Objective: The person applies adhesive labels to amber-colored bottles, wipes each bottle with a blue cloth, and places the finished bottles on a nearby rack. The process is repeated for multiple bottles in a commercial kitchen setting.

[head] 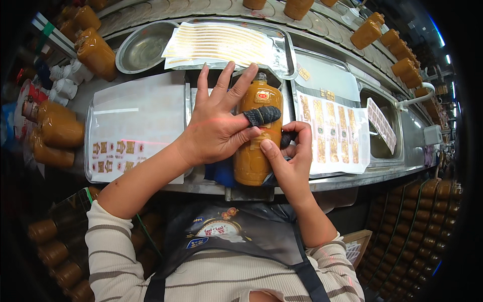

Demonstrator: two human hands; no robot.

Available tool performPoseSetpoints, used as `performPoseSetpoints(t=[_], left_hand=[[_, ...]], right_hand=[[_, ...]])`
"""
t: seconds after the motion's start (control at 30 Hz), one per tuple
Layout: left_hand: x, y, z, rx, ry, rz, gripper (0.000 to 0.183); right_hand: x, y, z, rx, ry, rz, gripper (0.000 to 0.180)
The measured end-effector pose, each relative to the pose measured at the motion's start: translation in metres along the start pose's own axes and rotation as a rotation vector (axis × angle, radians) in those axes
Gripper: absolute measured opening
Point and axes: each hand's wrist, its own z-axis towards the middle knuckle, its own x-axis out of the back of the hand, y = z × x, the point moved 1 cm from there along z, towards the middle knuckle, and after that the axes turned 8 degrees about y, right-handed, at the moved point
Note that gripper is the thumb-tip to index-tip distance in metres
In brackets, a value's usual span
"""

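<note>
A glossy amber-brown bottle (251, 166) lies on its back at the bench's front edge, its clear neck pointing away from me. A gold-and-red emblem (262, 96) is on its upper front, and a gold label strip shows partly below, covered by my fingers. My left hand (215, 126) lies across the bottle with its fingers spread; the index finger, in a dark finger cot (264, 115), and the thumb touch the bottle's front. My right hand (292, 158) holds the bottle's right side, thumb on the front and a dark-covered fingertip against the edge.
Sticker sheets lie on a left tray (139, 94) and a right tray (332, 132). Gold strips (222, 41) sit on a back tray, beside a metal bowl (145, 47). A sink (381, 139) is at right. Bottles (56, 124) stand left; others line a slatted conveyor (211, 9).
</note>
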Motion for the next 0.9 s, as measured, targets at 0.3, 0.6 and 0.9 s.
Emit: performPoseSetpoints(t=[0.3, 0.6, 0.9], left_hand=[[-0.013, 0.007, -0.023, 0.002, 0.105, -0.077, 0.027], [-0.021, -0.008, -0.023, 0.100, 0.192, -0.036, 0.038], [-0.021, 0.031, -0.045, 0.442, 0.180, -0.234, 0.039]], right_hand=[[0.005, 0.017, 0.000, 0.092, -0.013, 0.086, 0.037], [0.032, 0.018, 0.039, -0.535, -0.038, 0.647, 0.034], [-0.008, -0.060, 0.065, 0.847, 0.003, -0.394, 0.028]])
